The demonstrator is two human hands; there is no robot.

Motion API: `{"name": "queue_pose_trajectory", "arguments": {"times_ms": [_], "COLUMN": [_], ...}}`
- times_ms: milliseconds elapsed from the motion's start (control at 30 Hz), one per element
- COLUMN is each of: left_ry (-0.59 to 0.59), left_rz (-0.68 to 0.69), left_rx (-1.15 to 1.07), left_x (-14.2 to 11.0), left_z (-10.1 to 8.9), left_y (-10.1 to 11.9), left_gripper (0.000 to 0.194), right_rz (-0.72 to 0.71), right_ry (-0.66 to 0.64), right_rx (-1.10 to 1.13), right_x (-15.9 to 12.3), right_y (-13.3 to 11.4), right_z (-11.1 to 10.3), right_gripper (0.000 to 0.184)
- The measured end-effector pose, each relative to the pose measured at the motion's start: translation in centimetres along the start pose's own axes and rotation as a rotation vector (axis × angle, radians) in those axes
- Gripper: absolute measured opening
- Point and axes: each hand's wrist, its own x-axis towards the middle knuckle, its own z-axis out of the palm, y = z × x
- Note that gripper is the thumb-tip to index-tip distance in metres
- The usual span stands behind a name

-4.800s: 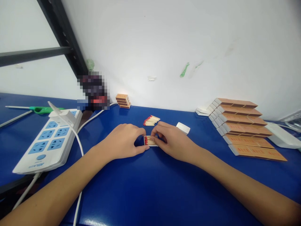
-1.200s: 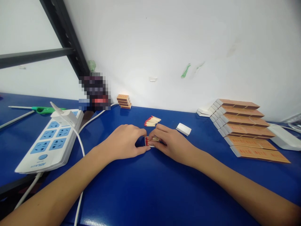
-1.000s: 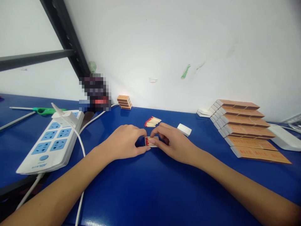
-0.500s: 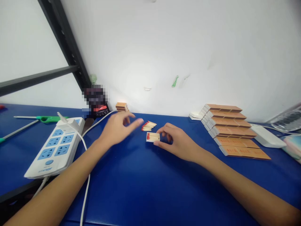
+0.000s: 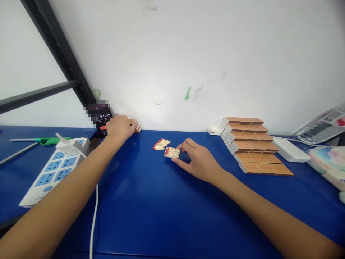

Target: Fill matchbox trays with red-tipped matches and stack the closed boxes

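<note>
My right hand pinches the right end of an open matchbox tray between thumb and fingers. Red-tipped matches lie side by side inside it, and the tray is slightly raised or tilted at the blue tabletop. Just behind and left of it is a loose fan of matches on the table. At the back left, my left hand is closed around a small orange matchbox on a short stack against the wall. The hand's back hides most of its fingers and part of the stack.
On the right rises a stepped stack of orange matchboxes, with white trays beside it and a white device behind. A power strip with a white cable, a phone and a green-handled tool lie left.
My left hand has moved left and back from near the loose matches to the small matchbox stack. My right hand still holds the tray, now turned a little. The view has shifted slightly.
</note>
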Motion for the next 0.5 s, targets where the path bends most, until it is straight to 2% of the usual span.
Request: {"name": "queue_pose_trajectory", "arguments": {"times_ms": [100, 200, 267, 400, 433, 500], "left_ry": [0.098, 0.109, 0.14, 0.292, 0.265, 0.123], "left_rz": [-0.172, -0.2, -0.19, -0.035, 0.017, 0.102], "left_rx": [0.081, 0.077, 0.048, -0.089, -0.105, -0.107], "left_x": [0.2, -0.3, -1.6, -7.1, -8.7, -11.2], "left_z": [-0.1, -0.6, -1.1, -1.3, -1.1, -0.4], "left_y": [-0.2, -0.1, 0.4, 2.6, 3.1, 4.0], "left_gripper": [0.047, 0.052, 0.058, 0.063, 0.059, 0.057], "right_rz": [-0.03, -0.045, -0.055, -0.015, 0.011, 0.062], "right_ry": [0.01, 0.03, 0.059, 0.114, 0.103, 0.062], "right_rx": [-0.049, -0.065, -0.052, 0.033, 0.07, 0.127], "right_x": [0.0, 0.1, 0.3, 0.3, 0.2, -0.3], "right_y": [0.3, 0.5, 0.6, 1.0, 1.1, 1.3], "right_z": [0.4, 0.4, -0.3, -3.1, -3.7, -4.3], "right_gripper": [0.029, 0.028, 0.027, 0.025, 0.026, 0.028]}}
